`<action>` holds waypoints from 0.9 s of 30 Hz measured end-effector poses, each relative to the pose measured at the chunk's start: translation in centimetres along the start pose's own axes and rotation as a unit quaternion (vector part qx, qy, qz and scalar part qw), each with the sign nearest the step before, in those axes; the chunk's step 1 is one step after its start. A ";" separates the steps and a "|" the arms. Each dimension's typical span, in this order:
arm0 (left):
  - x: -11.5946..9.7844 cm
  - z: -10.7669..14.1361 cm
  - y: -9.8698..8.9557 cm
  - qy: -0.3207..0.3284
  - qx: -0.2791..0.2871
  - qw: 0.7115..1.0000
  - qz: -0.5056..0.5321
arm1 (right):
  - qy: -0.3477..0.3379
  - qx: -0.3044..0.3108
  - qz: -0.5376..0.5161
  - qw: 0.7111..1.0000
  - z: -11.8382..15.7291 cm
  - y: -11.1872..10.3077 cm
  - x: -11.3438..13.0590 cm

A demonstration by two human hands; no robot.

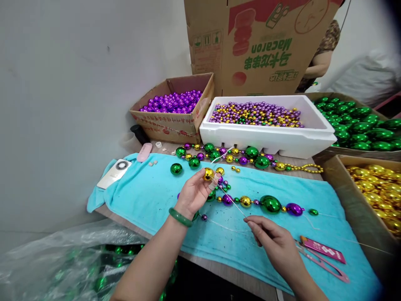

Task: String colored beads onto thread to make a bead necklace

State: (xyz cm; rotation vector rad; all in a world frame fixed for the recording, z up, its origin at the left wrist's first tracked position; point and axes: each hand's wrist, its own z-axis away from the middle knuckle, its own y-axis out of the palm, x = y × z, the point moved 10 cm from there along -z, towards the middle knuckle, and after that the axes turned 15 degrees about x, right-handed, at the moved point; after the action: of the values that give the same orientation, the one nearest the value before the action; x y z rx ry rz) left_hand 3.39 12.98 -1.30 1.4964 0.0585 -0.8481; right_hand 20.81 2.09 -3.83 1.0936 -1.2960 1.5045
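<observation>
My left hand (194,194), with a green bangle at the wrist, pinches a shiny gold bead (207,174) above the turquoise towel (150,188). My right hand (272,236) pinches the near end of a long thin needle (232,200), whose far end reaches to the gold bead; whether it is inside the hole I cannot tell. A pale thread (219,225) runs from near my right fingertips to a small purple bead (204,217). Behind my hands lies a strand of green, purple and gold beads (270,204), partly hidden by my left hand.
A finished-looking bead necklace (251,152) lies along the back. Behind it stand a white foam box (266,140) of small beads and a carton (172,125) of purple beads. Gold beads (372,184) fill a carton at right. Pink-handled scissors (326,263) lie front right. Someone's arm (319,65) shows behind.
</observation>
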 end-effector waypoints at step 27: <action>0.2 1.7 2.3 0.083 0.034 0.964 -0.250 | 0.027 0.010 -0.065 0.997 -0.5 -1.1 -1.6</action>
State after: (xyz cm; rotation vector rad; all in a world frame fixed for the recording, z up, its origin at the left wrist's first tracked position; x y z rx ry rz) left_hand 3.93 11.11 0.74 1.6431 0.5564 -1.1308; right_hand 22.19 2.64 -5.13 1.1213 -1.1535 1.4416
